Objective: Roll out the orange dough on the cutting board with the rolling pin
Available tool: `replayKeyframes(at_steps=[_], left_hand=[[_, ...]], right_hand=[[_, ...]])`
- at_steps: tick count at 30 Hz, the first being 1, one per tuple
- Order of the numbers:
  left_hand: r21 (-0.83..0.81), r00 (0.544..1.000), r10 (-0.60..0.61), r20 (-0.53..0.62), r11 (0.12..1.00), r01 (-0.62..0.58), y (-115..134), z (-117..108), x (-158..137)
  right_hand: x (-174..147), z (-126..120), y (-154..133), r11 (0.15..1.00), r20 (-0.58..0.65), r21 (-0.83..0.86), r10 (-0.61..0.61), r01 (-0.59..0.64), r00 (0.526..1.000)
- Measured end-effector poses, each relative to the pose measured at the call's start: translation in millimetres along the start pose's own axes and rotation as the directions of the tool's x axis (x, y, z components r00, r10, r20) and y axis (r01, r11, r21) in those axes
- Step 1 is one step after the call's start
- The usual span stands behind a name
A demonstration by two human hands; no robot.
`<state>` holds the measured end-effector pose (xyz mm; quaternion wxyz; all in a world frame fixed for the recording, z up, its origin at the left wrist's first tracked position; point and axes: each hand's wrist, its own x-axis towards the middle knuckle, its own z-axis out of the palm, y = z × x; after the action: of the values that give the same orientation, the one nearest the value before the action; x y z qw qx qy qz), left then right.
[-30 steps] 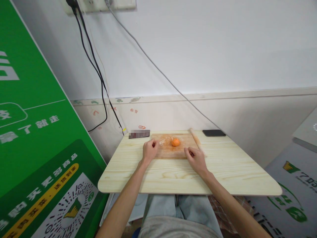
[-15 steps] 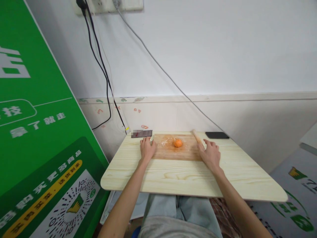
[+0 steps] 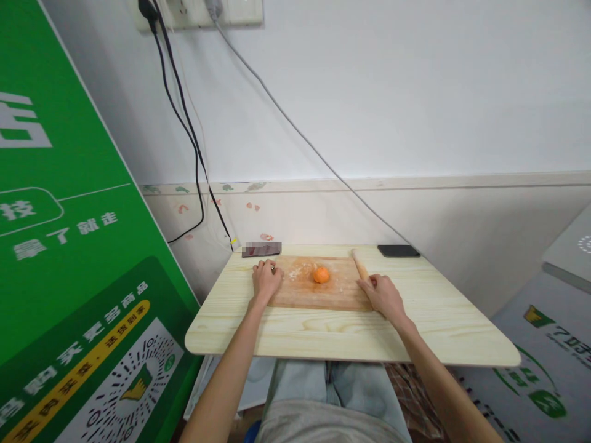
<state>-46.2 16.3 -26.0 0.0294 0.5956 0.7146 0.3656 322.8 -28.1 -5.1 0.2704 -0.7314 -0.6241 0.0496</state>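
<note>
A wooden cutting board (image 3: 305, 299) lies on the pale table, dusted with white, flour-like smears. On it sits a smooth orange ball (image 3: 321, 274) that looks like dough. My left hand (image 3: 266, 281) is closed at the board's left edge; a small dark thing shows by its fingers, too small to name. At the right edge, my right hand (image 3: 384, 296) is closed on the board, its fingertips touching a wooden rolling pin (image 3: 360, 264). The pin slants along that side, its near end covered by the hand.
Two phones lie along the table's back edge, one at left (image 3: 261, 249) and a black one at right (image 3: 398, 251). A grey cable (image 3: 300, 132) and black cables (image 3: 196, 147) hang down the wall. A green printed panel (image 3: 92, 184) stands close on the left.
The cutting board has slid a little toward me, with the orange ball and rolling pin on it. My right hand's fingers have closed at the right edge.
</note>
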Motion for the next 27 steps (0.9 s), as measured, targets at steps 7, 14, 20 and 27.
replayKeyframes(at_steps=[7,14,20,27], left_hand=[[-0.11,1.0,-0.002,0.006,0.994,0.003,-22.1,-14.4,-3.2],[-0.154,1.0,-0.017,-0.001,0.988,0.016,-17.5,-13.4,-2.1],[-0.174,0.999,-0.031,-0.012,0.984,0.029,-18.1,-14.5,-3.7],[-0.183,0.999,-0.032,-0.012,0.983,0.029,-20.9,-12.7,-3.4]], right_hand=[[-20.3,1.2,-3.1,0.996,0.042,0.091,0.004,-0.008,0.999],[-19.4,-6.5,1.8,0.995,-0.02,0.094,-0.036,0.038,0.999],[-21.1,-15.1,-0.9,0.997,-0.003,0.072,-0.011,0.011,1.0],[8.1,-6.9,-83.0,0.849,-0.056,0.28,-0.451,0.448,0.891]])
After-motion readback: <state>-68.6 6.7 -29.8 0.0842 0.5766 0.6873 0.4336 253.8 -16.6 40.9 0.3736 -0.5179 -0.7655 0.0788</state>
